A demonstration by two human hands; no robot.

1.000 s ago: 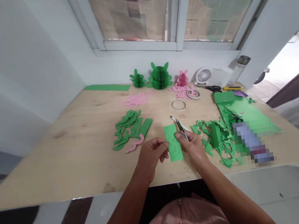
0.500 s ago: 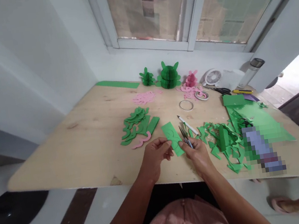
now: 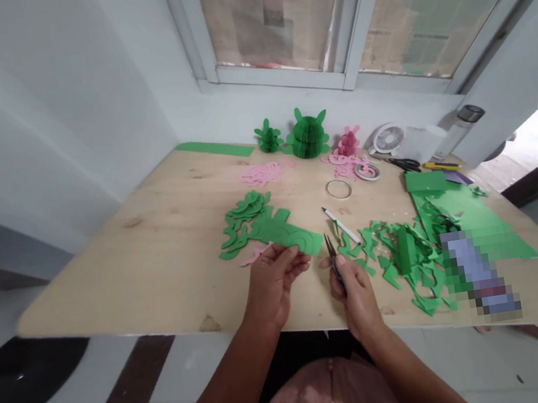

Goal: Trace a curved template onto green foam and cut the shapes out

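Note:
My left hand (image 3: 274,285) pinches a green paper strip (image 3: 309,241) that has curved lines on it and points to the right. My right hand (image 3: 355,283) is closed around a pair of scissors (image 3: 331,253), whose blades aim away from me, apart from the strip. Beyond my left hand lies a pile of green paper cutouts (image 3: 245,210), with a wavy pink paper piece (image 3: 255,255) at its near edge. A white pen (image 3: 342,225) rests past the scissors. Green paper scraps (image 3: 418,267) spread to the right of my right hand.
Paper figures, two green (image 3: 309,138) and one pink (image 3: 348,142), stand by the wall. Pink cutouts (image 3: 262,174), tape rolls (image 3: 366,171), a small fan (image 3: 388,138), a bottle (image 3: 460,129), a yellow cutter (image 3: 442,166) and green sheets (image 3: 483,216) lie along the back and right.
The green strip has turned from upright to nearly sideways in my left hand. My right hand has let go of the strip and drawn slightly down, keeping the scissors.

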